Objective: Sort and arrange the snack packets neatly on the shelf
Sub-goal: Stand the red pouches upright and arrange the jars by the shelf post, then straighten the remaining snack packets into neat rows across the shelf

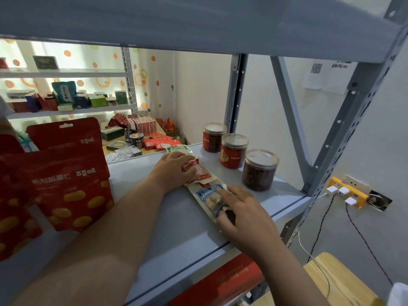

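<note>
Bare shelf [187, 235] board is left between the packet row [204, 180] and the red pouches [72, 191] at 9 o'clock. Passage at 2 o'clock is blocked by three jars [234, 151] standing in a line. Overhead room is capped by the upper shelf [198, 23]; a diagonal brace [289, 107] is set behind the jars at 1 o'clock.
</note>
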A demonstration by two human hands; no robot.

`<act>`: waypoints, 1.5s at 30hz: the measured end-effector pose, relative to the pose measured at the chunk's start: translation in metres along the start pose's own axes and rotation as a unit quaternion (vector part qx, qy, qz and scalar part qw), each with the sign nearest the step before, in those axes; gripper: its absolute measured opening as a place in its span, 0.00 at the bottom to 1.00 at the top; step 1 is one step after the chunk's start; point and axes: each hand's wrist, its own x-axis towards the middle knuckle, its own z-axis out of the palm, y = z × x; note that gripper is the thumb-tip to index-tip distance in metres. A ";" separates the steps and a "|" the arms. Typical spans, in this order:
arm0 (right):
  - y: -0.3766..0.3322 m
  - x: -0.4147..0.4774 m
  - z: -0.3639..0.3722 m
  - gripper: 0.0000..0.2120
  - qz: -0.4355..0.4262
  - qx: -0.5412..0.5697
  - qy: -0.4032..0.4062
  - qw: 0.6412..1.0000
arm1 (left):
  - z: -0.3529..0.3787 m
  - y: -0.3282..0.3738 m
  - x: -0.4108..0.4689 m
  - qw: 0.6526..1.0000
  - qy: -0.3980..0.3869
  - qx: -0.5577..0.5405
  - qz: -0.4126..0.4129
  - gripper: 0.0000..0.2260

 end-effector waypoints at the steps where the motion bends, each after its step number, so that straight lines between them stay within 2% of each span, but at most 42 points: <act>1: 0.001 -0.001 0.000 0.29 -0.002 0.005 0.003 1.000 | 0.000 0.000 0.000 1.000 -0.001 0.006 0.004 0.26; 4: 0.001 -0.002 0.001 0.26 -0.018 0.009 0.007 1.000 | 0.000 0.002 0.000 1.000 0.003 0.022 0.011 0.27; 9: 0.002 -0.003 -0.002 0.30 -0.009 0.016 -0.005 1.000 | -0.005 0.005 -0.003 1.000 -0.003 0.008 -0.010 0.30; 13: 0.001 -0.001 -0.012 0.27 -0.026 0.006 0.002 1.000 | -0.017 0.014 -0.013 1.000 0.001 0.013 -0.017 0.27; 18: -0.005 0.002 -0.035 0.27 -0.059 -0.015 0.002 0.998 | -0.037 0.046 -0.060 0.995 0.055 0.079 0.032 0.21; 20: -0.010 0.004 -0.041 0.24 -0.079 -0.023 0.000 0.997 | -0.049 0.061 -0.086 0.991 0.065 0.112 0.039 0.21; 26: -0.046 0.008 -0.044 0.21 -0.151 -0.037 -0.029 0.987 | -0.088 0.077 -0.162 0.978 0.064 0.197 -0.004 0.23; 29: -0.073 0.011 -0.042 0.19 -0.193 -0.029 -0.033 0.980 | -0.112 0.072 -0.195 0.976 0.061 0.207 -0.031 0.23; 35: -0.127 0.020 -0.034 0.18 -0.272 -0.018 -0.011 0.962 | -0.170 0.056 -0.243 0.962 0.118 0.247 -0.018 0.22; 42: -0.161 0.063 -0.037 0.15 -0.265 0.007 0.011 0.964 | -0.234 0.009 -0.245 0.951 0.183 0.250 -0.012 0.22; 45: -0.174 0.080 -0.037 0.13 -0.258 0.022 0.045 0.965 | -0.247 -0.014 -0.231 0.954 0.159 0.253 -0.023 0.24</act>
